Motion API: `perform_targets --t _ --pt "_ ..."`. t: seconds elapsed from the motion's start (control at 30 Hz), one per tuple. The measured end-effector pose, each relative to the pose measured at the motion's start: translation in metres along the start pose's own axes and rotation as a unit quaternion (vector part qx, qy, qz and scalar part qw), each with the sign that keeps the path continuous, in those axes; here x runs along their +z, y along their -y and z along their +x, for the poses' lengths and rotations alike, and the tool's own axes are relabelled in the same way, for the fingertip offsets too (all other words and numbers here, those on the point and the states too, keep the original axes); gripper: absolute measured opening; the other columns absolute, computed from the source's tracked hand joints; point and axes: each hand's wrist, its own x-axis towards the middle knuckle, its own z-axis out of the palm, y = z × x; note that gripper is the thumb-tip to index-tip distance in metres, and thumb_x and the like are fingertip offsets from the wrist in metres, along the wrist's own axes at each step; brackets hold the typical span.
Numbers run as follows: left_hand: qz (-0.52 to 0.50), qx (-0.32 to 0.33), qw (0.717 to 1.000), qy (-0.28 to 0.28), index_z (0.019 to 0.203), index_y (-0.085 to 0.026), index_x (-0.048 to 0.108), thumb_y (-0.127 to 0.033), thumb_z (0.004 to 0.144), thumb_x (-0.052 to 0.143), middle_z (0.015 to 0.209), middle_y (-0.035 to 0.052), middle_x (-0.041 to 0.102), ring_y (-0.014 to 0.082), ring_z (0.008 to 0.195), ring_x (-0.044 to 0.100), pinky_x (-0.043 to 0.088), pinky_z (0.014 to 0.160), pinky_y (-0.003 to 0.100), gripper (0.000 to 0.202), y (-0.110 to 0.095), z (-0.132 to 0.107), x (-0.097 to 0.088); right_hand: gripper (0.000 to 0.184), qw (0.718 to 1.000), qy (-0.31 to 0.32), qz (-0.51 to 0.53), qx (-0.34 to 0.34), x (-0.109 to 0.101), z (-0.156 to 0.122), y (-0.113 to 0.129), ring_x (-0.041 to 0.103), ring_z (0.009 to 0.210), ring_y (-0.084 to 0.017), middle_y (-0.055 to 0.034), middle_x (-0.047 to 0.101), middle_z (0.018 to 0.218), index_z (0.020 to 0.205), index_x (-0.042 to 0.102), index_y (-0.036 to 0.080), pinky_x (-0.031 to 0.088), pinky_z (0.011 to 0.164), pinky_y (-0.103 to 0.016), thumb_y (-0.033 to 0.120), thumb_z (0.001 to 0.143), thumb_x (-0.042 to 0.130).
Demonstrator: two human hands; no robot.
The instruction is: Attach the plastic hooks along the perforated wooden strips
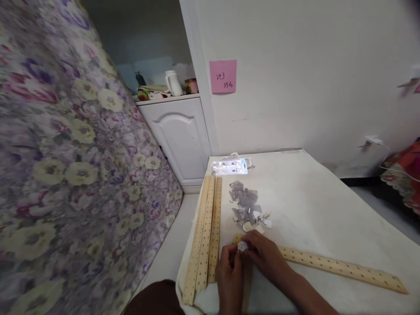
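Both my hands meet at the near edge of a white table. My left hand and my right hand pinch together on one small clear hook piece held between their fingertips. Under my right hand lies a long perforated wooden strip, running to the right. Just beyond my fingers sits a loose pile of several small clear adhesive hooks.
Three more perforated wooden strips lie side by side along the table's left edge. A blister pack of hooks rests at the far edge. A floral mattress leans at left, with a white cabinet behind and a pink note on the wall.
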Motion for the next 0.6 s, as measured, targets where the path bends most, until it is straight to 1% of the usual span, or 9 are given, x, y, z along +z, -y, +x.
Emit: perform_targets --t 0.13,0.27,0.33,0.43,0.6 --pt "0.064 -0.003 0.998 0.018 0.091 -0.019 0.059 -0.035 0.086 0.047 0.086 0.0050 0.068 0.0186 0.077 0.064 0.049 0.071 0.029 0.020 0.001 0.005 0.002 0.031 0.999 0.034 -0.021 -0.037 -0.008 0.010 -0.005 0.057 0.092 -0.018 -0.0047 0.059 0.101 0.108 0.059 0.025 0.045 0.081 -0.030 0.012 0.082 0.050" --pt "0.130 0.004 0.991 0.015 0.089 -0.020 0.058 -0.032 0.088 0.043 0.080 0.0044 0.067 0.0191 0.071 0.063 0.046 0.065 0.030 0.019 0.005 0.009 0.005 0.029 0.997 0.052 -0.027 -0.059 -0.009 0.017 -0.004 0.057 0.093 -0.017 -0.0064 0.058 0.102 0.105 0.062 0.023 0.046 0.083 -0.030 0.011 0.086 0.044" --pt "0.147 0.009 0.989 0.014 0.089 -0.020 0.057 -0.030 0.088 0.042 0.077 0.0039 0.066 0.0188 0.069 0.062 0.046 0.064 0.029 0.019 0.005 0.009 0.006 0.028 0.996 0.048 -0.039 -0.061 -0.007 0.019 -0.004 0.057 0.094 -0.018 -0.0076 0.059 0.103 0.107 0.062 0.022 0.047 0.084 -0.031 0.012 0.087 0.044" --pt "0.158 0.024 0.987 0.005 0.089 -0.020 0.057 -0.028 0.087 0.043 0.080 0.0041 0.066 0.0183 0.072 0.063 0.047 0.066 0.029 0.017 0.003 0.008 0.006 0.030 0.997 0.028 -0.057 -0.054 -0.003 0.018 -0.008 0.055 0.100 -0.020 -0.0089 0.059 0.108 0.112 0.060 0.021 0.045 0.088 -0.034 0.013 0.088 0.045" --pt "0.184 0.047 0.982 0.017 0.094 -0.020 0.058 -0.028 0.088 0.044 0.087 0.0053 0.065 0.0186 0.079 0.062 0.048 0.071 0.030 0.018 -0.004 0.006 0.004 0.026 0.998 0.001 -0.045 -0.050 0.000 0.016 -0.013 0.056 0.098 -0.019 -0.0064 0.062 0.104 0.108 0.060 0.022 0.046 0.087 -0.034 0.013 0.089 0.046"
